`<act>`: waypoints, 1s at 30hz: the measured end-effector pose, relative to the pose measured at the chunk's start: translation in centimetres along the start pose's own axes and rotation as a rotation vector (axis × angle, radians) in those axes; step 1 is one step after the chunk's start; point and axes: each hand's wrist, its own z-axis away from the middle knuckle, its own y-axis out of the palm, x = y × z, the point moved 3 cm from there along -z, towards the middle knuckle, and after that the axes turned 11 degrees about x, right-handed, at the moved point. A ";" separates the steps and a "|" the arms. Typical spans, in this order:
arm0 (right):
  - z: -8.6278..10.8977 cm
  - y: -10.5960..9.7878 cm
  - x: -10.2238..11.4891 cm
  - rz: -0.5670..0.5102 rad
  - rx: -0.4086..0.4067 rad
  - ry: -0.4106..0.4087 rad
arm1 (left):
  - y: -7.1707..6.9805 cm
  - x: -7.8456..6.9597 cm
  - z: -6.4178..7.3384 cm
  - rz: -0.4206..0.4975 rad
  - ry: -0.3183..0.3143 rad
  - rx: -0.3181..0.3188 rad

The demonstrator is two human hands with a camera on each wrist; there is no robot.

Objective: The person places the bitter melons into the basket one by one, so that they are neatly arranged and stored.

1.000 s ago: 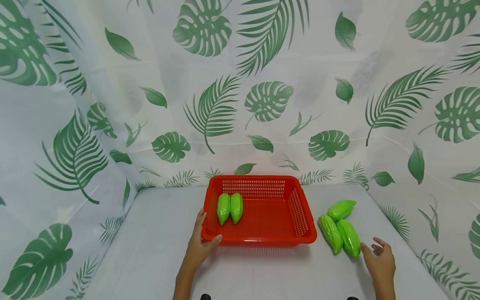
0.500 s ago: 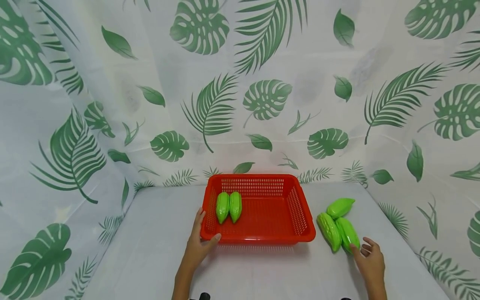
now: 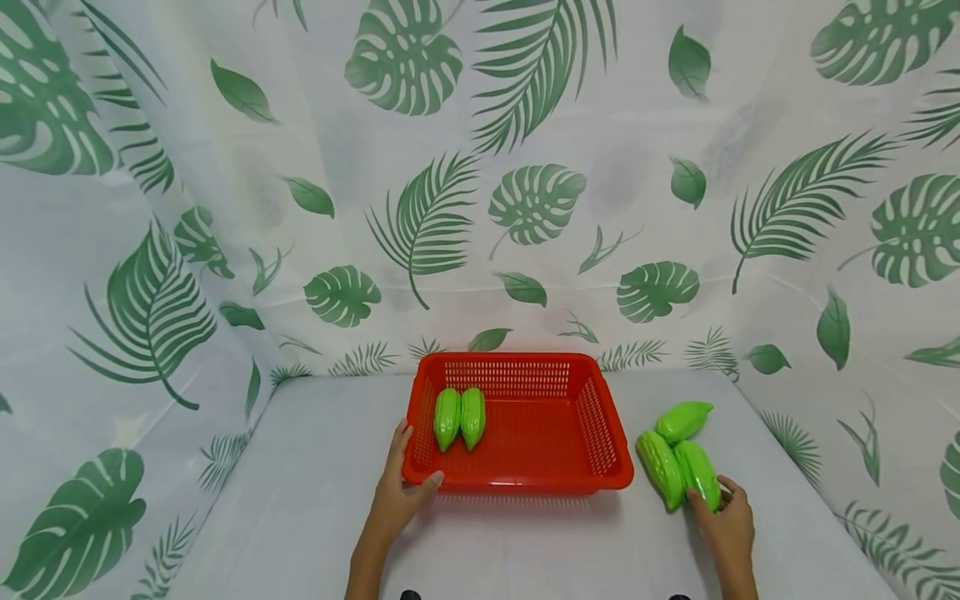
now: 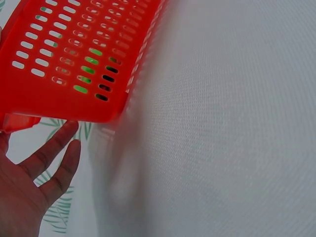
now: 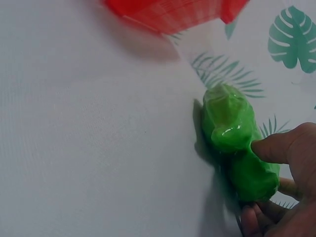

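My left hand (image 3: 396, 498) rests at the front left corner of a red plastic basket (image 3: 525, 482). Its thumb lies by the front rim, its fingers along the left side; in the left wrist view they look spread and fairly straight. Two bright green bitter melons (image 3: 447, 417) lie side by side inside, at the basket's left end. To the right of the basket, my right hand (image 3: 726, 527) holds the near right bitter melon (image 3: 697, 473) between thumb and fingers. Touching it is a bumpier bitter melon (image 3: 660, 467), and behind them lies another bitter melon (image 3: 683, 421).
A white cloth (image 3: 300, 500) covers the table. Hanging cloth (image 3: 465, 308) printed with green leaves stands behind and on both sides. The basket sits near the back wall.
My right hand has moved leftward from beside the three bitter melons and now has its thumb and fingers around the near right one. The left hand and basket stay in place.
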 end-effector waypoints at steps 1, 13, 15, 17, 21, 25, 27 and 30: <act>-0.1 0.1 0.0 0.000 -0.005 0.007 | 0.0 0.0 0.0 0.003 0.000 0.000; -0.5 0.3 0.5 0.016 -0.034 0.007 | 0.1 0.2 0.0 -0.017 -0.009 -0.009; -0.5 0.3 0.5 0.022 -0.039 0.009 | 0.1 0.2 0.0 -0.012 -0.007 -0.009; -0.6 0.4 0.5 0.030 -0.044 0.017 | 0.1 0.1 0.0 -0.009 -0.008 -0.007; -0.9 0.5 0.0 0.050 -0.048 0.040 | 0.2 0.2 0.1 0.003 -0.007 -0.003; -1.1 0.7 -0.3 0.056 -0.066 0.060 | 0.2 0.3 0.2 0.000 0.003 -0.004; -1.1 0.8 -0.4 0.044 -0.075 0.072 | 0.1 0.3 0.1 -0.004 0.013 -0.002; -1.1 0.8 -0.3 0.019 -0.087 0.093 | 0.1 0.3 0.0 -0.007 0.025 -0.001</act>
